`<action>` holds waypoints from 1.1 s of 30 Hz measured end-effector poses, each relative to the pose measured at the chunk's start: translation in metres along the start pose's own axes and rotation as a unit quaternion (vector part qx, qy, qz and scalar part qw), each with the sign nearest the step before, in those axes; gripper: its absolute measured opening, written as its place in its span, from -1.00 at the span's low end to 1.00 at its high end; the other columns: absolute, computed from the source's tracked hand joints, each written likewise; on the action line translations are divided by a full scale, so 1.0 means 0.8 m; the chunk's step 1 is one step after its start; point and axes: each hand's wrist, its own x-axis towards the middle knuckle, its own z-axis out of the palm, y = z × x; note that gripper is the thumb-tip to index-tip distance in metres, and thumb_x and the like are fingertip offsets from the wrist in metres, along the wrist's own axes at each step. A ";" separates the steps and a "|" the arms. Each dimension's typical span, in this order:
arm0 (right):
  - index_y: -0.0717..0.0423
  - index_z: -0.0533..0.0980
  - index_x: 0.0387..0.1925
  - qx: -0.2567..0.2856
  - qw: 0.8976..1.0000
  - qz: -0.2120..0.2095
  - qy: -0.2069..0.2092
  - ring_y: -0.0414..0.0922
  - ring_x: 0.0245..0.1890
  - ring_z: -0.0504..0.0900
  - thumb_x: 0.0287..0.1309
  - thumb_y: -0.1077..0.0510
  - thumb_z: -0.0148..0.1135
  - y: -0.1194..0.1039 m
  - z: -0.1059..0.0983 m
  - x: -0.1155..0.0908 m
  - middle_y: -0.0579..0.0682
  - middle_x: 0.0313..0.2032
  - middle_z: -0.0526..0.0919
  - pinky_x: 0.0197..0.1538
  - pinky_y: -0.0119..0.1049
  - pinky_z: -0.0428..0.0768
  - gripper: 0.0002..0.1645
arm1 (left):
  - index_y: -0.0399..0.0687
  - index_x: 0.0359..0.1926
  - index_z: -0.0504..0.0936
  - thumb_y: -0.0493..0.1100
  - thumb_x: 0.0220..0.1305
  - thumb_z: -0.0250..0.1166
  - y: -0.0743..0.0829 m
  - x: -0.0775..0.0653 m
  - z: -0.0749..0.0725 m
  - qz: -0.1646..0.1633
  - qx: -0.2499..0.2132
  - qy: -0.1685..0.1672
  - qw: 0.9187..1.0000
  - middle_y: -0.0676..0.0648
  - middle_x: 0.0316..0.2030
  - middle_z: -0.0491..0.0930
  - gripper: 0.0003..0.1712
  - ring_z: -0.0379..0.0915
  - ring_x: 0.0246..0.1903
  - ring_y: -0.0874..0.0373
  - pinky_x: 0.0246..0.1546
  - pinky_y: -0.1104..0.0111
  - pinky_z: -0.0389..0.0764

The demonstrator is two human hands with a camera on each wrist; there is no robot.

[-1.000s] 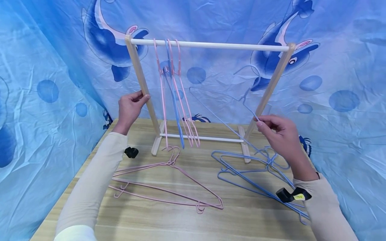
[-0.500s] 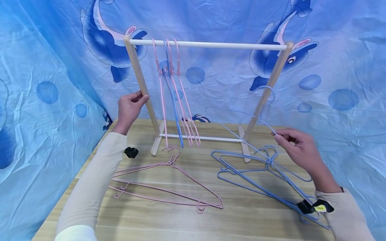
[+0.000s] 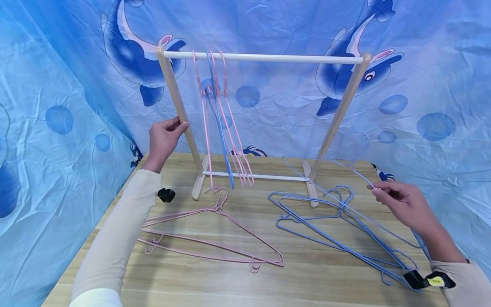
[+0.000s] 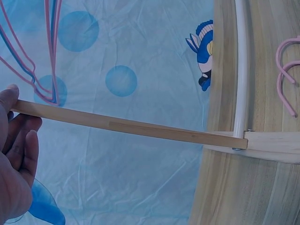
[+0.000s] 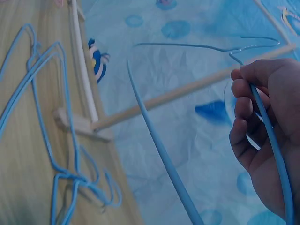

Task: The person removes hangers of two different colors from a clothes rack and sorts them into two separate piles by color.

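Observation:
My left hand [image 3: 165, 138] pinches the left wooden post [image 3: 177, 96] of a small clothes rack between thumb and fingers. Out to the right, my right hand [image 3: 402, 204] holds a blue clothes hanger [image 5: 161, 152] by one shoulder, raised over the table with its hook upward. From the left part of the rack's white top rail [image 3: 284, 57] hang several pink hangers [image 3: 206, 128] and a blue one [image 3: 225, 149]. More blue hangers [image 3: 326, 236] lie in a pile below my right hand. Pink hangers [image 3: 230, 258] lie on the table in front of the rack.
The rack stands on a wood-grain table [image 3: 215, 290], its lower white rail [image 3: 268, 175] near the tabletop. A blue curtain [image 3: 268, 115] with dolphin prints surrounds the table at the back and sides. A small black object [image 3: 166, 195] shows beside my left sleeve.
My right hand has moved right and downward with the blue hanger, away from the rack's right post. My left hand stays on the left post, and the hung hangers keep their places.

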 end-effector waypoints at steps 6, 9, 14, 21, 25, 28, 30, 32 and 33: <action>0.33 0.67 -0.05 0.010 0.999 0.032 -0.007 -0.32 -0.45 0.59 0.42 0.37 0.17 0.023 -0.006 -0.021 -0.29 -0.40 0.67 -0.43 -0.48 0.52 -0.80 | 0.02 0.20 0.69 0.17 0.34 0.37 -0.001 0.001 0.001 0.018 -0.003 0.003 1.000 -0.20 0.01 0.74 -0.47 0.72 -0.06 0.17 -0.11 0.48 0.65; 0.35 0.67 -0.06 0.017 0.999 0.034 -0.004 -0.33 -0.45 0.58 0.41 0.38 0.18 0.032 -0.003 -0.030 -0.30 -0.42 0.67 -0.47 -0.45 0.48 -0.80 | 0.02 0.20 0.69 0.15 0.34 0.38 -0.001 0.001 0.001 0.020 -0.007 0.002 1.000 -0.21 0.02 0.74 -0.48 0.72 -0.07 0.19 -0.14 0.51 0.64; 0.41 0.65 -0.09 0.038 0.999 0.030 -0.012 -0.35 -0.44 0.60 0.39 0.45 0.15 0.049 0.008 -0.044 -0.34 -0.37 0.71 -0.41 -0.49 0.52 -0.81 | 0.04 0.21 0.68 0.17 0.33 0.38 0.001 0.000 -0.002 0.010 -0.004 -0.001 1.000 -0.20 0.04 0.73 -0.46 0.72 -0.05 0.18 -0.09 0.47 0.65; 0.46 0.63 -0.06 0.036 0.996 0.074 -0.024 -0.31 -0.42 0.62 0.44 0.36 0.16 0.062 0.023 -0.061 -0.30 -0.37 0.71 -0.37 -0.47 0.58 -0.78 | 0.04 0.22 0.67 0.17 0.33 0.38 0.002 0.000 -0.002 0.006 -0.006 0.000 1.000 -0.20 0.06 0.72 -0.46 0.71 -0.02 0.17 -0.05 0.44 0.66; 0.45 0.63 -0.06 0.032 0.995 0.091 -0.025 -0.28 -0.43 0.62 0.45 0.32 0.17 0.069 0.028 -0.069 -0.30 -0.38 0.70 -0.39 -0.45 0.57 -0.77 | 0.04 0.22 0.67 0.17 0.33 0.38 0.001 0.001 -0.001 0.007 -0.009 -0.002 1.000 -0.20 0.06 0.72 -0.46 0.71 -0.02 0.17 -0.04 0.42 0.67; 0.45 0.63 -0.05 0.029 0.994 0.102 -0.029 -0.26 -0.42 0.61 0.46 0.30 0.17 0.075 0.030 -0.073 -0.26 -0.40 0.69 -0.39 -0.43 0.57 -0.75 | 0.04 0.22 0.67 0.16 0.33 0.38 0.000 0.001 0.000 0.007 -0.010 -0.002 1.000 -0.20 0.06 0.71 -0.46 0.71 -0.02 0.17 -0.03 0.41 0.67; 0.45 0.64 -0.05 0.025 0.993 0.109 -0.033 -0.27 -0.42 0.61 0.47 0.28 0.16 0.079 0.031 -0.076 -0.24 -0.42 0.68 -0.39 -0.43 0.57 -0.74 | 0.04 0.22 0.67 0.16 0.33 0.38 -0.001 0.001 0.000 0.007 -0.009 -0.002 1.000 -0.20 0.07 0.71 -0.46 0.71 -0.02 0.17 -0.02 0.40 0.67; 0.44 0.64 -0.04 0.025 0.992 0.116 -0.033 -0.27 -0.41 0.61 0.47 0.27 0.17 0.083 0.033 -0.077 -0.24 -0.42 0.68 -0.38 -0.42 0.58 -0.73 | 0.04 0.22 0.67 0.16 0.33 0.38 -0.001 0.001 0.000 0.007 -0.008 -0.001 1.000 -0.20 0.07 0.71 -0.46 0.71 -0.02 0.17 -0.02 0.40 0.67; 0.43 0.65 -0.04 0.024 0.992 0.118 -0.031 -0.27 -0.41 0.61 0.47 0.27 0.17 0.085 0.034 -0.078 -0.25 -0.42 0.68 -0.38 -0.42 0.58 -0.73 | 0.04 0.22 0.67 0.16 0.33 0.38 -0.001 0.001 0.000 0.007 -0.008 -0.001 1.000 -0.20 0.07 0.71 -0.46 0.71 -0.02 0.17 -0.02 0.40 0.67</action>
